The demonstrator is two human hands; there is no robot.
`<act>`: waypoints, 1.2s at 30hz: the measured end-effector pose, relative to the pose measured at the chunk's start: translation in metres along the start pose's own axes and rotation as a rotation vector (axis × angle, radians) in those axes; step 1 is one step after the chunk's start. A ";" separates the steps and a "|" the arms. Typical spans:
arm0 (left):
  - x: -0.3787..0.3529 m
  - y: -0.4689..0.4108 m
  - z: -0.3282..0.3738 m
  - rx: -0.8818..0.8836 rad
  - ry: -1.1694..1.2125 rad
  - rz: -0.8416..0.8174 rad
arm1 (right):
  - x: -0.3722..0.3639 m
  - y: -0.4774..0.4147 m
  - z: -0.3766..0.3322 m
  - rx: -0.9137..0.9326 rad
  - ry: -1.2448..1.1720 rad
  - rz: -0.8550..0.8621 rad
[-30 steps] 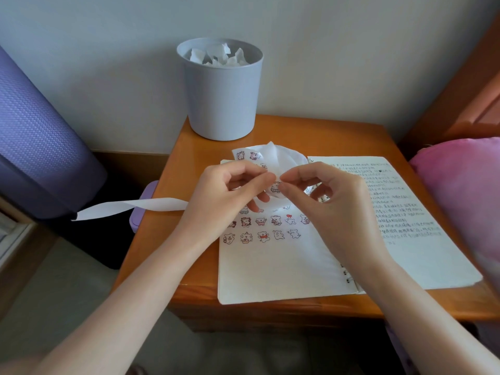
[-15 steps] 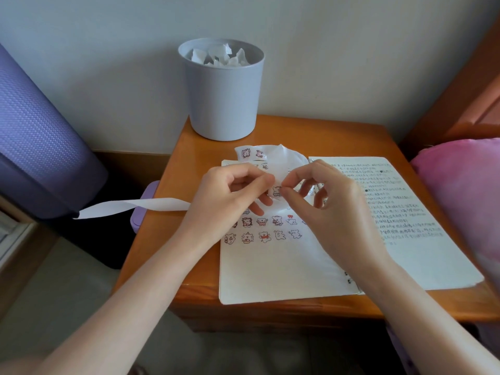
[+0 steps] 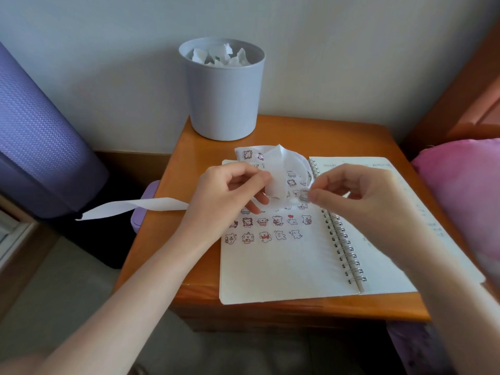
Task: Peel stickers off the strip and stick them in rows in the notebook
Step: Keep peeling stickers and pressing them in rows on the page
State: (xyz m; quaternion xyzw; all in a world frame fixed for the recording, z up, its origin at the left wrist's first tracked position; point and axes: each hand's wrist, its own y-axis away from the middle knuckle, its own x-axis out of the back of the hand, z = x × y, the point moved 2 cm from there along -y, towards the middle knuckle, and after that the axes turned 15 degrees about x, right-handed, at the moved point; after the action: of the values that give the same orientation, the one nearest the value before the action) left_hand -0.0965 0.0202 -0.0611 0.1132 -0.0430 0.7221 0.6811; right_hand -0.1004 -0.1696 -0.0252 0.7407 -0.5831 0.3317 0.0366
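An open spiral notebook (image 3: 281, 269) lies on the wooden bedside table (image 3: 173, 239), with rows of small cartoon stickers (image 3: 263, 228) on its left page. My left hand (image 3: 230, 193) pinches the white sticker strip (image 3: 278, 171), which curls above the page; the strip's peeled tail (image 3: 130, 208) trails off the table's left edge. My right hand (image 3: 359, 196) pinches a small peeled sticker (image 3: 303, 195) between thumb and forefinger, just right of the strip and above the notebook's upper rows.
A grey bin (image 3: 223, 87) holding crumpled white paper stands at the table's back edge. A purple mat roll (image 3: 40, 136) leans at left, a pink cushion (image 3: 470, 190) sits at right. A small lilac object (image 3: 140, 209) juts out beside the table's left edge.
My hands have drawn apart. The right hand has pulled a sticker off the strip and moved right; the left hand keeps its hold on the strip.
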 end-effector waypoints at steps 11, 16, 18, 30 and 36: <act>-0.001 0.001 0.000 -0.031 -0.005 -0.019 | 0.003 0.006 0.006 -0.166 0.183 -0.232; 0.000 0.000 0.000 -0.036 0.005 -0.027 | 0.001 0.008 0.009 -0.159 0.201 -0.252; 0.000 0.000 0.000 -0.041 -0.001 -0.029 | 0.001 0.008 0.010 -0.148 0.220 -0.255; -0.001 0.000 0.000 -0.047 -0.006 -0.021 | -0.003 0.010 0.007 -0.116 0.324 -0.253; 0.000 0.000 -0.001 -0.045 -0.004 -0.020 | -0.007 0.011 0.008 -0.116 0.420 -0.255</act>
State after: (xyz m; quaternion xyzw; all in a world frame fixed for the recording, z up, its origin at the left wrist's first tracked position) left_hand -0.0963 0.0199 -0.0619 0.0998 -0.0595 0.7138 0.6906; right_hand -0.1070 -0.1712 -0.0389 0.7199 -0.4825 0.4369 0.2410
